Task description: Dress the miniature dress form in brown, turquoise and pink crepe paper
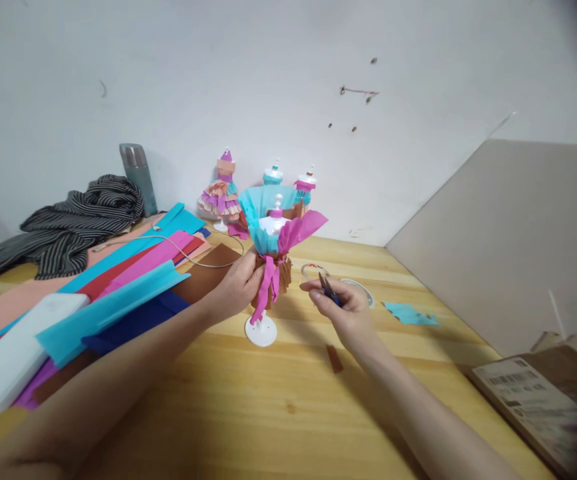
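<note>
My left hand point(242, 279) is closed around the waist of a small dress form point(271, 247). Blue and pink crepe paper flares up about its white bust, brown paper wraps below, and a pink strip point(267, 293) hangs down the front. Its round white base point(261, 331) is at the tabletop; whether it touches the wood I cannot tell. To the right, apart from the dress form, my right hand point(347, 308) grips small dark-blue scissors point(327, 288), blades pointing up and left. The fingers cover most of the scissor handles.
Behind stand a finished-looking paper dress form point(222, 187) and two more. Crepe paper sheets point(113, 307), a white power bank-like slab point(23, 353), a striped cloth point(83, 223) and a flask point(138, 177) lie left. At right are tape rolls point(361, 288), a blue scrap point(411, 313) and a cardboard box point(533, 400).
</note>
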The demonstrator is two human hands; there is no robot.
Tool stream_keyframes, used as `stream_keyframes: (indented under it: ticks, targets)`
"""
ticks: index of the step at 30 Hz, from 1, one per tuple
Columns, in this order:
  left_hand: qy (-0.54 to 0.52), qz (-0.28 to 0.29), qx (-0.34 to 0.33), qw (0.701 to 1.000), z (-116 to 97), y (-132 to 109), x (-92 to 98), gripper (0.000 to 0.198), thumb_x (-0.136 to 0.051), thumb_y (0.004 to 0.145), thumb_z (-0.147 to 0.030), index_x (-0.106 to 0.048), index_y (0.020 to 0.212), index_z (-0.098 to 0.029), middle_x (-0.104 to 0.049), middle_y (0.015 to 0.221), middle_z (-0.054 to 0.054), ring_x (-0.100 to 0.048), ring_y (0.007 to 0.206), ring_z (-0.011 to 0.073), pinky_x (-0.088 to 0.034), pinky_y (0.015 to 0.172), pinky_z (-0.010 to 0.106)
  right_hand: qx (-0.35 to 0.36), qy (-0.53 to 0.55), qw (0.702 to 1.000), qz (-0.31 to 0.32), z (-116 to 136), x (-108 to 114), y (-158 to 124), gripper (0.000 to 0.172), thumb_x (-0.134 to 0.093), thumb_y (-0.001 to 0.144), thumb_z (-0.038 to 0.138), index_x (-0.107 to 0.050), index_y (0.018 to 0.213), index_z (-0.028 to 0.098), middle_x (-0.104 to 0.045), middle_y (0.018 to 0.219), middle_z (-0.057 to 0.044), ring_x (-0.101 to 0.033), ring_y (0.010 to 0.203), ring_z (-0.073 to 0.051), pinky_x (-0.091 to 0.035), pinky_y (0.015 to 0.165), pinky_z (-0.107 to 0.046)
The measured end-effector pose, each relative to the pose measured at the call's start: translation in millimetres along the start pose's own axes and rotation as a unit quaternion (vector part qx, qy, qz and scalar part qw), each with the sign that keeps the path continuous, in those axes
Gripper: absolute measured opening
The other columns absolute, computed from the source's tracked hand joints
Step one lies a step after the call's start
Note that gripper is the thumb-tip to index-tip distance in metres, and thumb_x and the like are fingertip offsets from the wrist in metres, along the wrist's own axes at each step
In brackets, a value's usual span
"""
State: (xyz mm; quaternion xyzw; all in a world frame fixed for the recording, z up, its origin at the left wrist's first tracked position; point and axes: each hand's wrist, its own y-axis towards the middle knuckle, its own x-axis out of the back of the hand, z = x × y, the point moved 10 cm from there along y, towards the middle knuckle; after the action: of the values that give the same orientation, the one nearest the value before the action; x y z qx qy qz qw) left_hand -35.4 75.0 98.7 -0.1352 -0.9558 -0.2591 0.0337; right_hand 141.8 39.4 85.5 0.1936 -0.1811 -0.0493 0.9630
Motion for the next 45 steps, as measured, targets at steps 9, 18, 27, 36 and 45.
stream_keyframes:
  ticks: [9,18,27,36,45]
  targets:
    - [-0.174,-0.011,0.133,0.976,10,-9,-13.7,0.016,-0.056,0.089,-0.035,-0.063,0.091,-0.020,-0.063,0.081,0.002,-0.060,0.073,0.0150,-0.048,0.076,0.027,0.025,0.018,0.999,0.008,8,6,-5,0.016,-0.066,0.075,0.035,-0.073,0.076,0.020,-0.068,0.070,-0.005,-0.056,0.059,-0.017,-0.041,0.052,-0.029]
    - [-0.281,0.052,0.292,0.912,59,-36,-59.1,0.031,-0.059,0.087,-0.043,-0.058,0.099,-0.014,-0.065,0.073,0.003,-0.062,0.061,0.0147,-0.051,0.059,0.026,0.044,0.048,0.998,0.012,2,33,5,0.033,-0.069,0.075,0.050,-0.075,0.082,0.018,-0.054,0.057,-0.002,-0.048,0.052,-0.014,-0.035,0.047,-0.028]
    - [0.002,0.091,0.044,0.995,-16,-33,-42.8,0.022,-0.045,0.093,-0.029,-0.061,0.103,-0.019,-0.067,0.090,0.005,-0.062,0.084,0.0177,-0.048,0.079,0.028,0.026,0.130,0.989,0.065,13,54,19,0.043,-0.072,0.071,0.058,-0.069,0.073,0.016,-0.032,0.049,0.006,-0.024,0.044,-0.007,-0.017,0.045,-0.026]
    - [0.120,0.183,-0.063,0.974,-42,-34,-53.9,0.019,-0.041,0.086,-0.020,-0.056,0.098,-0.019,-0.066,0.078,0.004,-0.061,0.068,0.0166,-0.048,0.069,0.027,0.029,0.151,0.987,0.052,19,66,19,0.047,-0.069,0.071,0.063,-0.070,0.073,0.016,-0.032,0.050,0.004,-0.024,0.045,-0.009,-0.012,0.044,-0.026]
    - [0.148,0.270,-0.042,0.951,-54,-36,-55.7,0.019,-0.041,0.091,-0.023,-0.057,0.102,-0.019,-0.063,0.068,0.001,-0.060,0.066,0.0162,-0.047,0.067,0.026,0.046,0.153,0.985,0.059,41,67,13,0.045,-0.067,0.073,0.064,-0.073,0.075,0.019,-0.032,0.049,0.003,-0.026,0.046,-0.010,-0.013,0.046,-0.028]
